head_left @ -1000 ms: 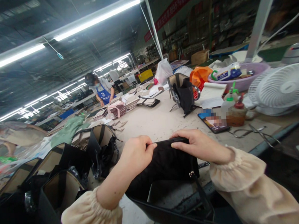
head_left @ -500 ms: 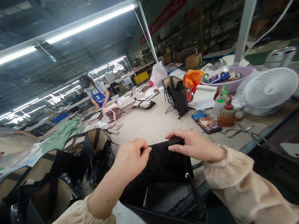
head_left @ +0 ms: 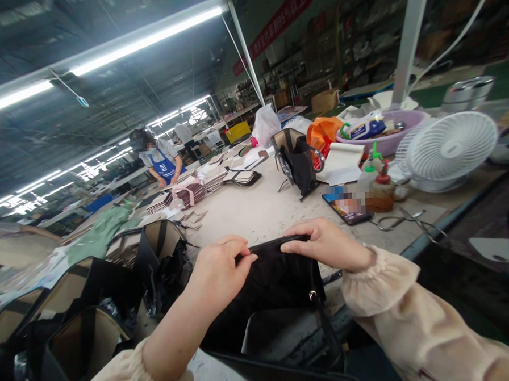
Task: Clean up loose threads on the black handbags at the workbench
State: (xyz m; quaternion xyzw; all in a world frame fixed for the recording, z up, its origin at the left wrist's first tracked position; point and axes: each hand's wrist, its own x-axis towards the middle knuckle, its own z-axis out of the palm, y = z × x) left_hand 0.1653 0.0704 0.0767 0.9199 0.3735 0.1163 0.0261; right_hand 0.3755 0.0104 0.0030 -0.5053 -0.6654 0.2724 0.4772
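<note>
A black bag point(head_left: 280, 280) stands with its mouth towards me at the near edge of the table. Its far top rim is pinched by my left hand point(head_left: 220, 272), thumb against fingertips. Farther right along that same rim, my right hand point(head_left: 328, 243) grips the edge between thumb and fingers. A small metal zipper pull or buckle point(head_left: 313, 295) hangs at the bag's right inner side. Inside the bag lies a dark, smooth panel point(head_left: 279, 331). The bag's lower part runs out of view.
Several unfinished black bags point(head_left: 86, 347) crowd the left; another bag point(head_left: 294, 160) stands farther back. On the right are a phone point(head_left: 347, 204), scissors point(head_left: 409, 219), bottles point(head_left: 380, 192), a white fan point(head_left: 451, 149) and a purple basin point(head_left: 399, 140). A co-worker point(head_left: 163, 161) stands beyond stacked pieces point(head_left: 188, 193).
The whole view has shifted slightly. My right hand's fingers lie flatter along the rim, and more of the rim shows between my hands. Both hands keep their hold.
</note>
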